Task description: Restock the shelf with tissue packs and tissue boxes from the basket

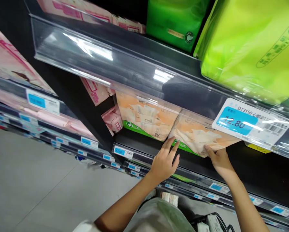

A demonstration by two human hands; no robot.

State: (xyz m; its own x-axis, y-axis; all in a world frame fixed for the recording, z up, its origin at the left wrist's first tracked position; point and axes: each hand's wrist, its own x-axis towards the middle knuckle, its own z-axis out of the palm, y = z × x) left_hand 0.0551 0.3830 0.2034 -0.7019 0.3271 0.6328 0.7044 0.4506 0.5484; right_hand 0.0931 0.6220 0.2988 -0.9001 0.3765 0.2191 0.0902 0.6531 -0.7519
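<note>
1. Tissue pack front and centre; it sits on the shelf under a clear plastic shelf guard, its lower edge tipped out over the black shelf lip; a matching orange-and-cream pack with a green band stands just beside it.
2. Left hand up at the lower left corner of the pack; it is wide open, fingers spread; the fingertips are touching the corner or just beside it, too close to call.
3. Right hand in at the lower right edge, and narrower; the thumb lies on the front of the pack; the fingers vanish behind it, so this looks like a pinch, but I cannot tell for sure.
4. Handling looks easy; the pack should be light and soft, with slippery film that dents under pressure; the safest hold seems to be flat underneath, not a pinch on the wrapper.
5. Glare hides the top of the pack; the price label shows 12.80, the rest hard to read; a wire basket is cut off at bottom right, its contents unclear.
</note>
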